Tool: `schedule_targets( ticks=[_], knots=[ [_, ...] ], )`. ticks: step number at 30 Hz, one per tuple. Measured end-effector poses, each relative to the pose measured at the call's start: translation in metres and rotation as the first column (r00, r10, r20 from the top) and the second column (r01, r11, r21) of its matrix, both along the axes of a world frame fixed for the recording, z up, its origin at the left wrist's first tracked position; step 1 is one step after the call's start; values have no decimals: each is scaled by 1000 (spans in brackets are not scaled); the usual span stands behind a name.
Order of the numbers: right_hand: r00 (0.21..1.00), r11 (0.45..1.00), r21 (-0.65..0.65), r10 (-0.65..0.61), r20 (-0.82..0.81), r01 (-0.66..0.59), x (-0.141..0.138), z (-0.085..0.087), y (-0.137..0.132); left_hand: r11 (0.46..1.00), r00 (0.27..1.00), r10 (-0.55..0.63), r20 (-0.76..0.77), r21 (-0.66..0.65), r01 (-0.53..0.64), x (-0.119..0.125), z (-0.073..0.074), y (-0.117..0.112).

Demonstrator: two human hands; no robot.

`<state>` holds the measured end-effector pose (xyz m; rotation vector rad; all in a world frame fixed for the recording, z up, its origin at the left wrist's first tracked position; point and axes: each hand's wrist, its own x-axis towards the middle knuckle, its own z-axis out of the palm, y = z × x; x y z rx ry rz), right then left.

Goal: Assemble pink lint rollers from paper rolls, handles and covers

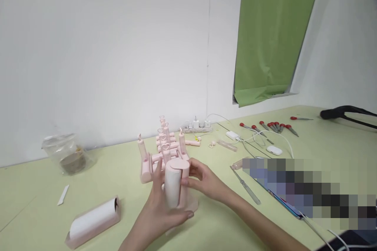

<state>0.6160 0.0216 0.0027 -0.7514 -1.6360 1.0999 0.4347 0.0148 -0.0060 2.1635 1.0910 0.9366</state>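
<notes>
The pink-and-white cylinder (pixel 173 188) stands roughly upright between the hands: from where I am, the left hand (pixel 157 208) cups its near lower side, while the right hand (pixel 204 180) grips its pink flank between thumb and fingers. Beneath both spreads the pale green tabletop (pixel 218 231). A green cloth (pixel 273 35) hangs on the wall, well beyond the right hand and further right. Just past the hands cluster pink pieces (pixel 166 156), several topped with heart-shaped loops. Left of the left hand lies a white roll (pixel 94 217) in clear wrapping; farther off sits a clear bag (pixel 72 160) holding something brown. Red-ended tools (pixel 275 127) lie well beyond the right hand, and a small white strip (pixel 64 195) lies well left of the left.
</notes>
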Motion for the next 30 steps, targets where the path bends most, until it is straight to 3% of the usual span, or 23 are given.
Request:
schedule_targets(
  ticks=[2,5,7,9,12,15,18,23,30],
  knots=[
    [995,994,43,-97,-15,97,2,-2,3,998,999,39,-11,49,-39,-12,-17,-1],
    [970,963,174,-224,93,206,5,-2,6,973,973,230,-36,36,-229,-29,-46,-1],
    [945,943,288,-235,226,165,5,-4,6,970,973,229,-31,-81,-231,-33,-60,0],
    [884,912,407,-228,409,47,2,-6,4,967,986,164,8,-199,-159,-30,-67,1],
    [698,853,507,-289,655,-123,-5,-9,1,959,996,37,76,-284,-14,-26,-69,4],
    [565,825,530,-346,749,-198,-13,-9,-4,947,995,-37,89,-314,63,-26,-66,6],
    [565,812,536,-337,753,-230,-20,-8,-8,936,994,-55,99,-341,86,-30,-61,6],
    [602,842,497,-290,744,-209,-24,-6,-13,918,983,-152,102,-354,179,-36,-58,8],
    [641,887,425,-222,735,-180,-26,-5,-10,932,986,-127,104,-327,155,-37,-63,8]
  ],
)
